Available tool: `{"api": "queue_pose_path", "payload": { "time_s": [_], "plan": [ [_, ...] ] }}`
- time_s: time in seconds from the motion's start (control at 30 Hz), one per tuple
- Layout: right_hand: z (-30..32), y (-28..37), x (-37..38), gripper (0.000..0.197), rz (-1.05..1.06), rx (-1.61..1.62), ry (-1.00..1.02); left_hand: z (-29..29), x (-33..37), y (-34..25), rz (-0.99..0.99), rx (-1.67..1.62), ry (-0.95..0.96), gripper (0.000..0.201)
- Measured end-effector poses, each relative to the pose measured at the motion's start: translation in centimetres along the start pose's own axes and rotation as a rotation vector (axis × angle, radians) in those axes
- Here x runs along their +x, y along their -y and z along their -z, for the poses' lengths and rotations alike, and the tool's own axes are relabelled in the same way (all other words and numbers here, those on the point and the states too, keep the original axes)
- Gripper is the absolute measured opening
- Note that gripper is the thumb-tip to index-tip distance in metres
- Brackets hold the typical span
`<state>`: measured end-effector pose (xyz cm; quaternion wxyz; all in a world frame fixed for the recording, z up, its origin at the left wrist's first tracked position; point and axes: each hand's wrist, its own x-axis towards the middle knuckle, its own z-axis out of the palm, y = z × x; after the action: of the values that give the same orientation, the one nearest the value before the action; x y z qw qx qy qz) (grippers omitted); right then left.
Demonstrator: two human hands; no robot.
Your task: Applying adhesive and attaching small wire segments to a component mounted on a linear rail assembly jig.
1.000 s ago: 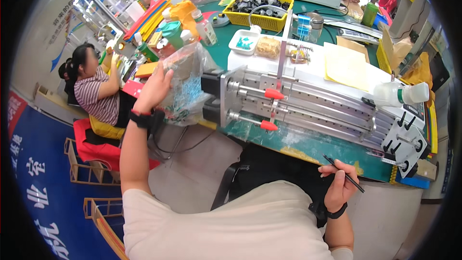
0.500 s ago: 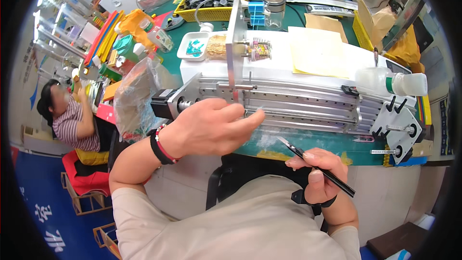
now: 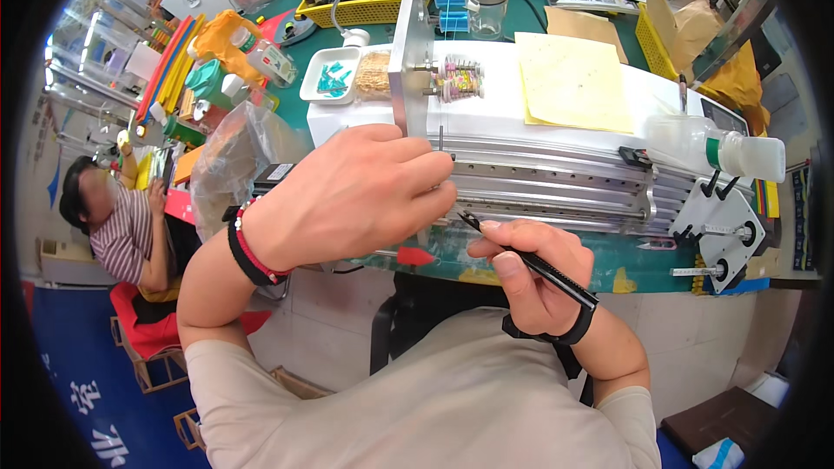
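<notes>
In my right hand (image 3: 543,291) is a slim black craft knife (image 3: 556,276), its tip pointing up and left, close to the fingertips of my left hand. My left hand (image 3: 352,195) is closed in a pinch over the left part of a metal linear rail machine (image 3: 547,175). Whatever is between those fingertips is hidden. Just beyond the left hand rises the machine's upright metal plate (image 3: 412,56). Rods with small colourful coils (image 3: 462,80) stick out from its right side.
A yellow paper sheet (image 3: 575,82) and a white dish of teal bits (image 3: 334,76) lie behind the rails. A plastic bottle (image 3: 738,152) lies at the right. A clear plastic bag (image 3: 234,174) sits left. Another person (image 3: 130,221) sits at the far left.
My right hand has brought the knife up and left, close to my left hand. My left hand has shifted left and its fingers have drawn together. The view has moved slightly.
</notes>
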<state>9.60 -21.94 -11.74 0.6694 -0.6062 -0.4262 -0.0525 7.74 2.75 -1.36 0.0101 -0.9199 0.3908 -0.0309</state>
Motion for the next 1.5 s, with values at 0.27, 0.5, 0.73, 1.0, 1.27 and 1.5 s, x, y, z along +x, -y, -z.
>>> {"api": "queue_pose_path", "payload": {
  "time_s": [0.27, 0.5, 0.73, 1.0, 1.27, 1.5],
  "plan": [
    [-1.0, -0.1, 0.2, 0.02, 0.037, -0.025, 0.012, -0.9, 0.5, 0.9, -0.006, -0.071, -0.093, 0.014],
    [-1.0, 0.8, -0.8, 0.026, 0.167, -0.113, -0.016, -1.1, 0.6, 0.0, 0.011, -0.074, -0.177, 0.015],
    [6.9, 4.3, -15.4, 0.033, -0.574, 0.304, -0.692, -2.0, -12.6, -2.6, 0.727, -0.644, -0.858, 0.026],
    [11.0, 3.1, -17.0, 0.046, -0.825, 0.662, -0.85, -5.9, -18.9, -10.1, 0.915, -0.083, -0.693, 0.085],
    [8.6, 8.8, -16.8, 0.046, -0.508, 0.222, -0.235, -11.3, 2.3, -22.1, 0.065, -2.069, -0.332, 0.103],
    [11.6, 10.7, -17.7, 0.024, -0.584, -0.008, -0.251, -11.5, 8.3, -22.7, -0.129, -2.175, -0.078, 0.107]
  ]
}}
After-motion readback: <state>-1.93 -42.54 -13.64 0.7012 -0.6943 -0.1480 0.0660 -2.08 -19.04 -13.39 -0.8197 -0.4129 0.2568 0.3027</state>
